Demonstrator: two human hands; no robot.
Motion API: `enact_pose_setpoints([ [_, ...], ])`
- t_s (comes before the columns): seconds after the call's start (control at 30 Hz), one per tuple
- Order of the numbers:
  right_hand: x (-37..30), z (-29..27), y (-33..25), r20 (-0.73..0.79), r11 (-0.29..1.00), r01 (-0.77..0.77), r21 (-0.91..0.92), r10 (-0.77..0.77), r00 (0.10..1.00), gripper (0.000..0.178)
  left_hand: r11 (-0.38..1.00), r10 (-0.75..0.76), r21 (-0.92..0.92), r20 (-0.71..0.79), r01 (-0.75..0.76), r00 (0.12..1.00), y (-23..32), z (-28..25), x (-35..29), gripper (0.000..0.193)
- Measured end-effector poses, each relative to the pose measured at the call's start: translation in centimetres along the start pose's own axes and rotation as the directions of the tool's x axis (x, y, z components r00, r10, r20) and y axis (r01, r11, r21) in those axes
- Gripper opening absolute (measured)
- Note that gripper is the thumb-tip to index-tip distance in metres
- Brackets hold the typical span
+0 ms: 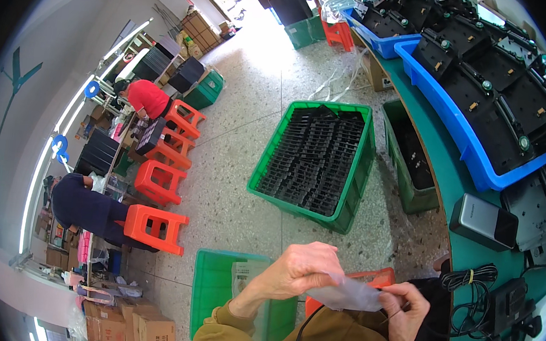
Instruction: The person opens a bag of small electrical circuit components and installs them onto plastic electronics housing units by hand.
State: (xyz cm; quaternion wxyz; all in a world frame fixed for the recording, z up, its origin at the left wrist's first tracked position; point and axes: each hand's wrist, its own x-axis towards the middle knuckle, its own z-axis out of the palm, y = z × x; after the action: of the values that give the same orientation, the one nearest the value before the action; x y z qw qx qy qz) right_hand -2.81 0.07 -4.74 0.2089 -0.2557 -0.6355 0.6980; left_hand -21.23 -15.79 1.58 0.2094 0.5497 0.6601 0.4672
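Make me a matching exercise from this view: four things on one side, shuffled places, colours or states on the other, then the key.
Things:
1. Bag
2. Grey box
3. Cable coil
4. Cartons

Descriptions:
A. Bound with a yellow tie
B. Brown
C. Between left grip and right grip
D. Beside the blue tub

Pairs: 1-C, 2-D, 3-A, 4-B

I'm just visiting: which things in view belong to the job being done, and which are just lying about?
Plainly in the job:
translucent plastic film, held by both hands
left hand
right hand

Probably just lying about:
grey-and-black box
coiled black cable
cardboard boxes
green crate of black parts (untouched, role unclear)
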Motion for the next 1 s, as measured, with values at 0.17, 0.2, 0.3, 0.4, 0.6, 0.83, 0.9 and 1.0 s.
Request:
enact_pose_setpoints([
  [0.17, 0.0, -1.0, -0.2, -0.027, 0.978, -0.085, 0.191, 0.091, 0.995, 0.012, 0.981, -0.183, -0.096, -0.151, 0.17, 0.971, -0.9, -0.1, -0.9, 0.015],
  [0.2, -0.1, -0.9, -0.3, -0.029, 0.964, -0.114, 0.241, 0.125, 0.992, 0.015, 0.98, -0.188, -0.1, -0.151, 0.174, 0.97, -0.9, 0.0, -1.1, 0.015],
  [0.3, 0.0, -0.9, -0.6, -0.043, 0.963, -0.085, 0.255, 0.099, 0.994, 0.022, 0.977, -0.18, -0.152, -0.205, 0.15, 0.962, -1.1, 0.1, -0.9, 0.014],
  [0.4, -0.1, -0.5, 0.0, -0.067, 0.975, -0.016, 0.222, 0.031, 0.997, 0.023, 0.984, -0.088, -0.169, -0.205, 0.054, 0.975, -0.6, -0.1, -0.2, 0.013],
  [0.6, 0.3, -0.4, -0.4, -0.071, 0.958, -0.184, 0.22, 0.204, 0.976, 0.009, 0.974, -0.203, -0.16, -0.297, 0.161, 0.933, -1.9, -0.5, -0.3, 0.014],
  [0.83, 0.6, -1.4, 0.5, -0.047, 0.922, -0.161, 0.353, 0.189, 0.981, 0.021, 0.91, -0.404, -0.302, -0.499, 0.284, 0.766, -1.8, -0.9, -1.0, 0.02],
  [0.9, 0.4, -1.0, 1.4, -0.028, 0.923, -0.145, 0.358, 0.165, 0.986, 0.022, 0.898, -0.402, -0.381, -0.499, 0.222, 0.768, -1.9, -0.3, -0.6, 0.021],
  [1.0, 0.0, -1.2, 1.8, 0.001, 0.934, -0.141, 0.328, 0.149, 0.989, 0.026, 0.876, -0.41, -0.457, -0.541, 0.153, 0.734, -3.0, -0.4, -1.0, 0.022],
])
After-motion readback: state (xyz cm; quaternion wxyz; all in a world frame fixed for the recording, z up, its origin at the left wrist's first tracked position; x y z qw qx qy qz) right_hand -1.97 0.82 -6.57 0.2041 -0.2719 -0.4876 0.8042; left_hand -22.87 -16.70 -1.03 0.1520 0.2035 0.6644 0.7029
